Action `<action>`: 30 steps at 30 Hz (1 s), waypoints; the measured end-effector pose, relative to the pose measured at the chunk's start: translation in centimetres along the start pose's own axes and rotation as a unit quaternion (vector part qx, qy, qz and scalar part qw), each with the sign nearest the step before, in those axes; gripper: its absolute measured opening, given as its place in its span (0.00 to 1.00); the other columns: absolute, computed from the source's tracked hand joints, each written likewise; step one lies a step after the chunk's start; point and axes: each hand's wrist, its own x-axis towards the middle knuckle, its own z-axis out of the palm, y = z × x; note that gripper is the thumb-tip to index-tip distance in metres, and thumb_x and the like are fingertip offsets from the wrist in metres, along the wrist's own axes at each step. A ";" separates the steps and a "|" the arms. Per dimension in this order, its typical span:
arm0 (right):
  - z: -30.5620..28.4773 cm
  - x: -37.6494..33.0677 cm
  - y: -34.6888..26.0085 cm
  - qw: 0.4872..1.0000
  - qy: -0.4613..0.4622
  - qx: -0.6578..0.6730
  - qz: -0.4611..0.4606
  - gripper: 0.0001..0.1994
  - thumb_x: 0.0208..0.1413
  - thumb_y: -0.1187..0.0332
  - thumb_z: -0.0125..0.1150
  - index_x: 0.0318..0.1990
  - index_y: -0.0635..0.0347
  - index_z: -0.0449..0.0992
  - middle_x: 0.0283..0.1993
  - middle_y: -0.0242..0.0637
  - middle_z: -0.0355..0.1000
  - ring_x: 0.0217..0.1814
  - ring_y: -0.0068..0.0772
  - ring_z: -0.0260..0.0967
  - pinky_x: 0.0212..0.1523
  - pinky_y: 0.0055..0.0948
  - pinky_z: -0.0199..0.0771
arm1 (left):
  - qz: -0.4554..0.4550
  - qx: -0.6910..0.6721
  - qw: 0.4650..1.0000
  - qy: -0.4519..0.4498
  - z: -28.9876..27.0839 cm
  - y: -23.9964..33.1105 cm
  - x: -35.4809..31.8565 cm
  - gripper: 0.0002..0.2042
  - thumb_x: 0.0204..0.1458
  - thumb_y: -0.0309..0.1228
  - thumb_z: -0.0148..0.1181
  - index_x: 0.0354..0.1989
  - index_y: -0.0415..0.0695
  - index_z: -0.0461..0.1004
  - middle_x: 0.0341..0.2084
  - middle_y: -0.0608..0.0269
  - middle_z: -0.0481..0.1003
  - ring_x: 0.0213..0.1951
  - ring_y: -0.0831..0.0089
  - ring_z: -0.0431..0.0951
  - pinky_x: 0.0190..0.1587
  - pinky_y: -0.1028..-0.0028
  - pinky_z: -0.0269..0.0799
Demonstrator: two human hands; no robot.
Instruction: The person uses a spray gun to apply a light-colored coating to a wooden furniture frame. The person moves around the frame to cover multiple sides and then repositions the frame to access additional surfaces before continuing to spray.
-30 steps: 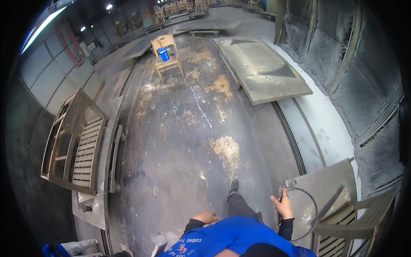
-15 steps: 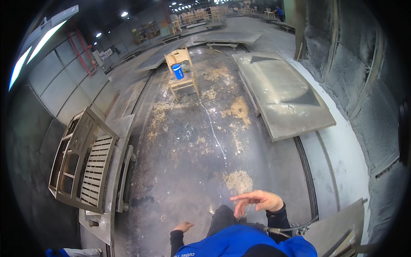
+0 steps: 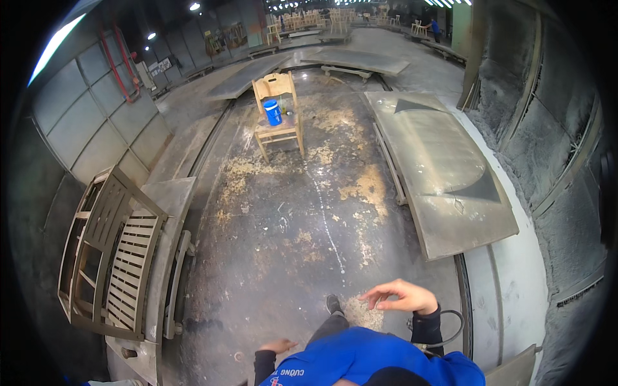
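Hose point(image 3: 462, 325), grey and curved, lay just right of the right hand's point(image 3: 400, 298) wrist, beside the black sleeve point(image 3: 426, 328); from where I watched, its loop bulged outward, with no single straight long axis, and its ends were hidden from me. That right hand was the nearer one, fingers loosely bent, nothing visible in it. The left hand point(image 3: 278, 346) hung low by the blue shirt point(image 3: 360, 357), well apart from the hose; I could not tell whether it held anything. Ahead of both hands I had floor point(image 3: 270, 257) to move along, edged leftward by a platform point(image 3: 175, 192) bearing a slatted bench point(image 3: 149, 273), rightward by a broad flat board point(image 3: 444, 154). Farther ahead, a wooden chair point(image 3: 277, 131) stood upright with a blue bucket point(image 3: 273, 112) on its seat.
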 end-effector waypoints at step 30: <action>-35.6 13.4 -12.8 0.717 0.021 -0.586 -0.378 0.21 0.64 0.68 0.44 0.59 0.39 0.78 0.40 0.35 0.77 0.41 0.29 0.79 0.44 0.25 0.76 | 0.327 -0.071 0.582 -0.741 -35.2 55.1 26.2 0.20 0.67 0.33 0.55 0.64 0.40 0.64 0.59 0.60 0.68 0.62 0.71 0.68 0.61 0.69 0.66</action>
